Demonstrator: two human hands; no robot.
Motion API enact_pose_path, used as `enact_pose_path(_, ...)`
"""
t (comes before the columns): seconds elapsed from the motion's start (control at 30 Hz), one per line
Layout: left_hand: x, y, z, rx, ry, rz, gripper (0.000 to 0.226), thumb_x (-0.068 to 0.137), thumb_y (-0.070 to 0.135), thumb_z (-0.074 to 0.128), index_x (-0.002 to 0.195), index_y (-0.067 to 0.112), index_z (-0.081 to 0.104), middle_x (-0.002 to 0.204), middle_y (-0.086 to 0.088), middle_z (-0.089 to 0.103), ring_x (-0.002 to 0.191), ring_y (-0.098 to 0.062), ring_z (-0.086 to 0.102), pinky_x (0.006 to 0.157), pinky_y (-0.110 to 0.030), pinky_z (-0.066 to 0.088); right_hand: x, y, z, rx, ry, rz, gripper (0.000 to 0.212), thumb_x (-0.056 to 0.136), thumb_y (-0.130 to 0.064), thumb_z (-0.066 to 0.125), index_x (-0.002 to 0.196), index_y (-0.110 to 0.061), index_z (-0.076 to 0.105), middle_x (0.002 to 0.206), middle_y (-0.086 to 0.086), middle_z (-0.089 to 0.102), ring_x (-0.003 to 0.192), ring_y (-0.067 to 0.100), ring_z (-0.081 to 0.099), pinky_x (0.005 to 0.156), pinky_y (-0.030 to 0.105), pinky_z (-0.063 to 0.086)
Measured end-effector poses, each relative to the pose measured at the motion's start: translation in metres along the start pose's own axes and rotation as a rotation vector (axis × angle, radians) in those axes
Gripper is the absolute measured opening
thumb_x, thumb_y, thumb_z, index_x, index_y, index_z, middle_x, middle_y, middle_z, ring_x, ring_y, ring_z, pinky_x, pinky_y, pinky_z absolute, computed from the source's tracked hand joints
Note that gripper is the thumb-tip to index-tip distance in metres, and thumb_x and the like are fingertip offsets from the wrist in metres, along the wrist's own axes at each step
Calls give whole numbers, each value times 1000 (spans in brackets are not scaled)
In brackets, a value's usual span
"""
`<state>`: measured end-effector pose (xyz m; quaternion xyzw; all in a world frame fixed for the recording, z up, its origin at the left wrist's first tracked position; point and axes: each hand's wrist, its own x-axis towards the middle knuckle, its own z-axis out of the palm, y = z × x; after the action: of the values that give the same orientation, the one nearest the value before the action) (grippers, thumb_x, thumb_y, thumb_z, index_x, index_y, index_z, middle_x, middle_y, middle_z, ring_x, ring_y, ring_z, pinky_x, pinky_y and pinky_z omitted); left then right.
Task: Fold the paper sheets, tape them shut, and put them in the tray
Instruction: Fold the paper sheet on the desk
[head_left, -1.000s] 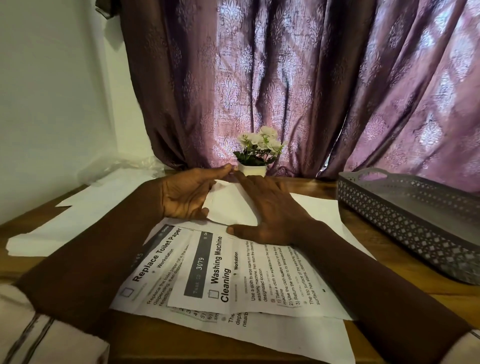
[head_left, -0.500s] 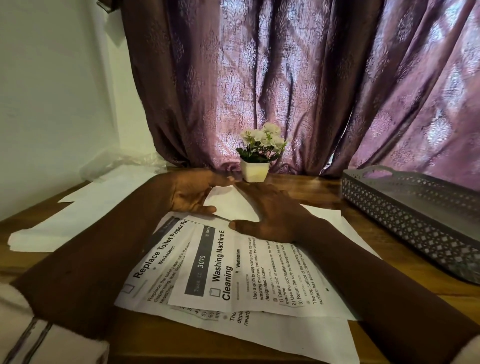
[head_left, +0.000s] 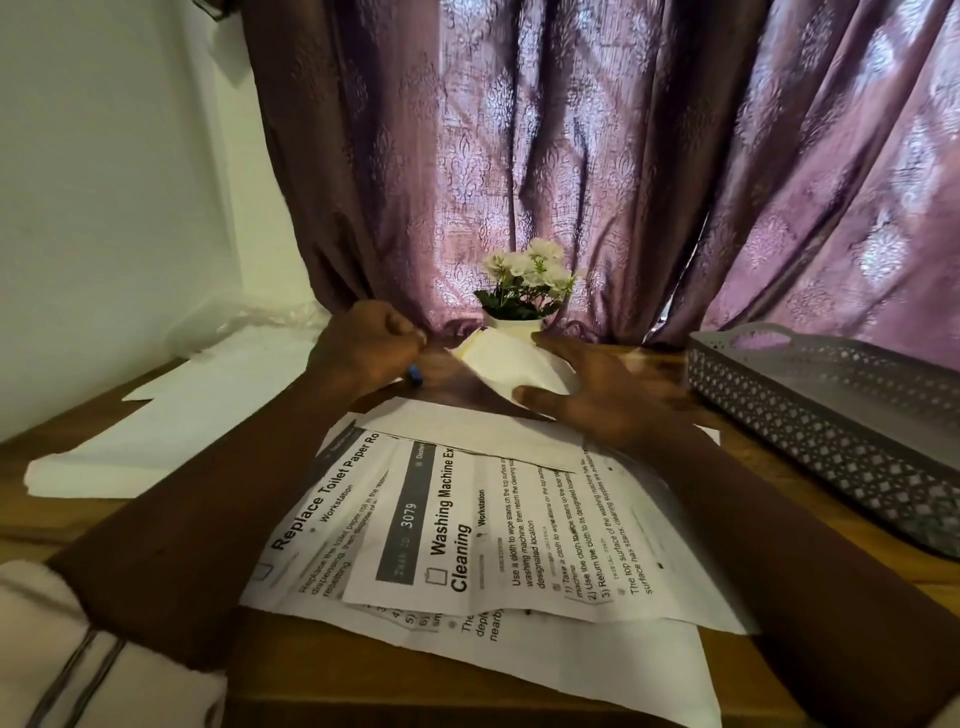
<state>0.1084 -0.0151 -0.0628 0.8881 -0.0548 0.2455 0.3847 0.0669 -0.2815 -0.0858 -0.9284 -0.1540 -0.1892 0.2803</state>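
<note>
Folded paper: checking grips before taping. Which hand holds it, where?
The right hand presses folded paper's right side, fingers flat, no grip; left hand, off it, grips a small blue item.

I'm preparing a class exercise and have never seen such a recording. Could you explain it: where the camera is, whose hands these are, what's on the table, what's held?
No machine here: a person wears one wide-angle camera on the head, looking down at their own hands. On the wooden table lie printed instruction sheets, blank sheets, a grey tray and a small flower pot. The right hand lies flat on a folded white paper. The left hand is curled, apparently around a small blue thing too hidden to identify.
</note>
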Motion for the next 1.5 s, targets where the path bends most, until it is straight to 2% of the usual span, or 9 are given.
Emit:
enact_pose_path(0.07,0,-5,2,46,-251,96,15,77,31,81,89,26,73,102,4,75,94,-15,68,94,-36,54,0,9,-1,47,20,51,89,76,-66,77,151,-27,50,150,-1,57,131,20,56,114,44,44)
enact_pose_path(0.2,-14,2,18,82,-604,285,55,59,70,77,100,34,76,113,14,71,105,-6,66,99,-36,54,1,11,5,183,63,127,90,65,-68,74,144,-29,55,137,-6,64,124,19,60,110,47,47)
enact_pose_path(0.3,-15,6,24,149,-653,298,72,54,80,79,109,34,74,114,19,69,106,-3,65,96,-32,54,2,12,7,213,55,148,82,71,-57,77,145,-33,52,135,-5,64,124,19,60,109,48,48)
enact_pose_path(0.43,-11,-2,20,76,-604,233,52,54,67,89,89,32,74,94,13,74,90,-7,70,85,-35,59,-2,12,8,176,18,109,79,85,-40,77,155,-39,41,150,-16,47,136,5,44,119,33,36)
enact_pose_path(0.57,-5,-8,12,22,-569,265,27,73,35,90,78,23,67,79,5,68,73,-11,62,73,-32,50,-1,10,5,50,111,78,88,71,-61,64,153,-42,37,152,-3,51,138,25,48,111,58,44)
enact_pose_path(0.73,3,-9,-8,-26,-117,190,10,83,11,74,86,21,72,81,3,71,78,-14,62,80,-29,47,-4,0,0,-141,194,7,91,76,-62,56,158,-32,32,156,3,45,144,26,37,120,53,25)
enact_pose_path(0.9,10,-20,-35,-170,374,165,20,86,31,65,97,21,79,91,-1,76,88,-23,69,86,-37,55,-1,3,10,-250,175,-52,92,74,-67,51,156,-29,33,145,6,51,138,30,42,114,48,27)
enact_pose_path(1.13,7,-31,-42,-107,86,240,10,87,15,74,92,19,82,86,2,77,76,-3,65,75,-23,46,-2,-2,13,-201,55,-83,96,75,-60,58,160,-29,29,160,5,41,150,27,31,124,49,16)
enact_pose_path(1.5,-3,-22,-13,-269,-406,190,18,75,16,86,92,17,80,78,7,75,75,-7,66,84,-30,53,-7,-29,22,-162,-130,-152,94,72,-62,52,159,-36,28,149,4,51,140,26,39,118,46,25)
